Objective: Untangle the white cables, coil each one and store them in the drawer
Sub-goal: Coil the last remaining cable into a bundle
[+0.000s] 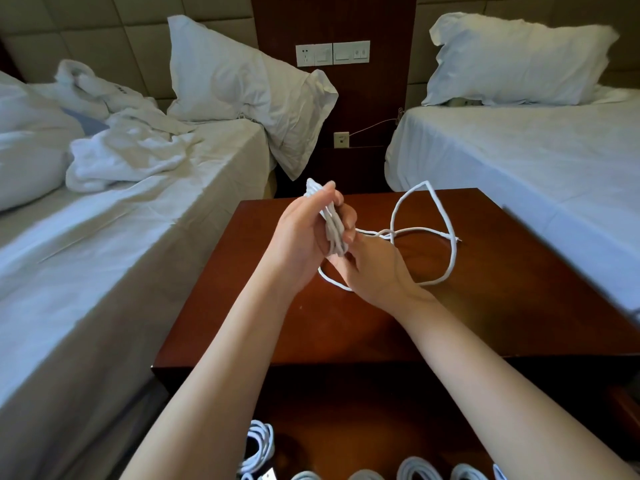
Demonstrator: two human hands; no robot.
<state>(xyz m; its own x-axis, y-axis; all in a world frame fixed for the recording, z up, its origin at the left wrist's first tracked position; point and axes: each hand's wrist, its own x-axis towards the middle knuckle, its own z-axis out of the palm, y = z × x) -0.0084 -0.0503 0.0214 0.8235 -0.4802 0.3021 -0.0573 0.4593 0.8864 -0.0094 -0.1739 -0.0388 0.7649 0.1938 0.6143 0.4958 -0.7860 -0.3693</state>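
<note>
A white cable [450, 230] lies in loose loops on the dark wooden nightstand [381, 323]. Part of it is wound into a long bundle [332, 226] that my left hand [304, 237] grips upright above the tabletop. My right hand [374, 268] sits just below and to the right of the bundle, its fingers pinching the cable where it leaves the coil. The free end reaches the right side of the top. Several coiled white cables [258, 445] lie in the open drawer [339, 438] at the bottom of the view.
A bed [138, 220] with rumpled white bedding and a pillow [242, 84] stands to the left. A second bed [519, 157] is on the right. Wall sockets [332, 53] sit on the wood panel behind the nightstand.
</note>
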